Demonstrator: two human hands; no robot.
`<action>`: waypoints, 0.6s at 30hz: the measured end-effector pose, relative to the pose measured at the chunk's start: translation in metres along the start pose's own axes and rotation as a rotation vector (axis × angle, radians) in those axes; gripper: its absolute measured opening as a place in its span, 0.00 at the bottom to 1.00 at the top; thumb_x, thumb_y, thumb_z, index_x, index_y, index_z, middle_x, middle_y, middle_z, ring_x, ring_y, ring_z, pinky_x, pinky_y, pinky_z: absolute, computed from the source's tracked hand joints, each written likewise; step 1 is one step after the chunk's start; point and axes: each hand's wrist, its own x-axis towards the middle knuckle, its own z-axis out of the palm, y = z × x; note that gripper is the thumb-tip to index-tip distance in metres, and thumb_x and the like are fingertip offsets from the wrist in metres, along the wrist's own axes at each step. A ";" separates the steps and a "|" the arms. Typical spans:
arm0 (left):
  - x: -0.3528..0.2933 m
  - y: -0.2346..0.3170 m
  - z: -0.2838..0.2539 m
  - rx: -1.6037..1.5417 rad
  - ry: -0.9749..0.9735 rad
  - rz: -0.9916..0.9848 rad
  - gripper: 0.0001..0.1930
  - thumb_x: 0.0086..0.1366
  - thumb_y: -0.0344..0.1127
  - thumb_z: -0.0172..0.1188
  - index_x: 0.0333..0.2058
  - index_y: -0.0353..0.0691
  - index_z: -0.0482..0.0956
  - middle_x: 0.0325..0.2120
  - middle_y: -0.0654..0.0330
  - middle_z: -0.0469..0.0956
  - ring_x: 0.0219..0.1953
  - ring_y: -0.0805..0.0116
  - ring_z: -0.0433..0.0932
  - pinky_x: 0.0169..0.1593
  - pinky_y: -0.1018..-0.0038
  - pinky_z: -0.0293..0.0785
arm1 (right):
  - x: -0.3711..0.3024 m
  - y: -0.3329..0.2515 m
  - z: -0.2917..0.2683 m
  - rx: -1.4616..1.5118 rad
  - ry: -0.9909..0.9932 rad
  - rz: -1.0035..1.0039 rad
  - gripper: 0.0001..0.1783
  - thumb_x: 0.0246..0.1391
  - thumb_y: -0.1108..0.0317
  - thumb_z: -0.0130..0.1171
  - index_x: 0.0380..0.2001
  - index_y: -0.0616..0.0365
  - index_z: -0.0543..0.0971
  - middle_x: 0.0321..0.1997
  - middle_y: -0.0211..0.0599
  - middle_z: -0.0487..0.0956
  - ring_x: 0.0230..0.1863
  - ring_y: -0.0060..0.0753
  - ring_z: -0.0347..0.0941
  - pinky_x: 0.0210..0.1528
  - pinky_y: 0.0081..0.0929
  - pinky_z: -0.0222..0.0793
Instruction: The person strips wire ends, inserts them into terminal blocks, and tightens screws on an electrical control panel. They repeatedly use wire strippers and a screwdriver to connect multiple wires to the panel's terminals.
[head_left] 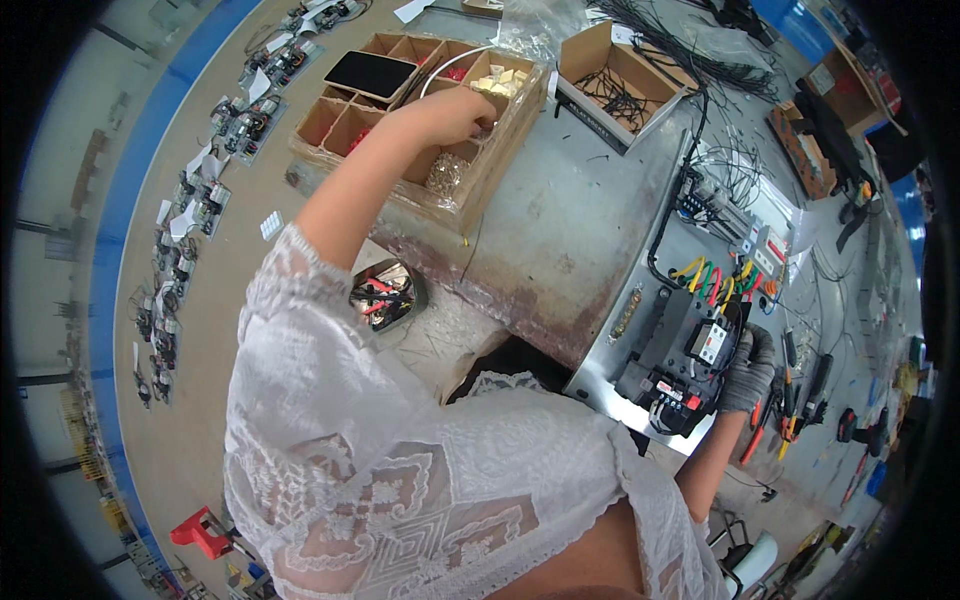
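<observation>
Unit: black block (662, 332) on a metal panel (620, 390), to my front R; white-faced module (712, 342) on it, coloured wires (712, 282) arcing at far end.
R hand: my R hand (748, 375), grey glove, fingers bent against block's R side; touching, can't tell if gripping or just resting.
L hand: my L hand (465, 115), bare, fingers curled down into a comp. of the divided box (507, 145); tips hidden, so can't tell if open or pinching smth.
Comps: cream bits (500, 82) just beyond L hand, shiny clear bits (447, 175) just this side, red bits (456, 74) further back.
Phone: phone (370, 74), screen dark, lying atop box's far-L part.
Carton: open carton (587, 50) R of box, black ties inside.
Bench: grey bench (540, 210) under box & carton.
Tools: red-handled pliers (752, 440) nr R hand.
Tub: small tub (421, 293) this side of box, red-handled tools in it.
Far L: row of small assemblies (188, 200) w/ white papers.
</observation>
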 end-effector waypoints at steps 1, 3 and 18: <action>0.013 0.000 0.000 0.074 -0.080 -0.040 0.10 0.54 0.26 0.58 0.37 0.36 0.79 0.36 0.50 0.79 0.40 0.52 0.78 0.44 0.63 0.73 | 0.000 0.002 0.000 0.017 -0.003 0.015 0.08 0.57 0.72 0.54 0.38 0.63 0.77 0.36 0.38 0.79 0.37 0.28 0.72 0.45 0.28 0.69; 0.033 0.005 -0.004 0.227 -0.240 -0.122 0.13 0.54 0.28 0.58 0.40 0.39 0.80 0.40 0.50 0.80 0.43 0.52 0.78 0.46 0.64 0.74 | 0.001 0.008 0.001 0.054 -0.009 0.045 0.08 0.57 0.72 0.54 0.38 0.63 0.77 0.35 0.39 0.79 0.37 0.28 0.72 0.45 0.28 0.69; 0.023 0.003 -0.001 0.108 -0.010 -0.082 0.12 0.54 0.22 0.54 0.38 0.35 0.78 0.33 0.48 0.80 0.38 0.54 0.79 0.42 0.65 0.73 | 0.000 -0.004 0.000 0.036 -0.007 0.017 0.08 0.58 0.72 0.53 0.38 0.63 0.77 0.36 0.40 0.79 0.37 0.29 0.73 0.45 0.28 0.69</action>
